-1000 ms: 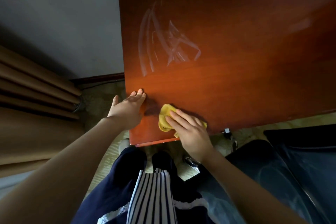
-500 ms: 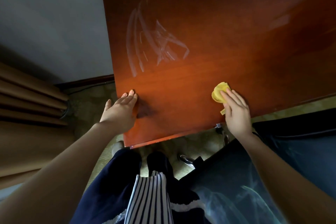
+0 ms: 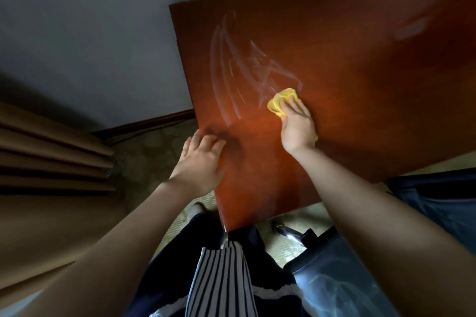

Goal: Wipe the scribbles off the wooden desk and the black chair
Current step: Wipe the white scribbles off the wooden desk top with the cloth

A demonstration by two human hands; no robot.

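At centre frame, the right hand (image 3: 296, 126) presses a bunched yellow cloth (image 3: 279, 101) flat-fingered against white scribbles (image 3: 231, 69) on the wooden surface (image 3: 360, 85); the left hand (image 3: 201, 162) rests open at its edge. The cloth looks soft and light, best pinned under the palm.

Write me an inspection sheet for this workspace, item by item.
Surface: wooden desk, glossy, with white scribbles on its left part.
Job's things: yellow cloth at the scribbles' lower right edge; black chair at lower right, with pale marks on it.
Clutter: nothing seen.
Hands: right hand presses the cloth; left hand rests flat at the desk's left edge.
Cables: nothing seen.
Surroundings: brown curtain at left, grey wall behind, patterned floor.
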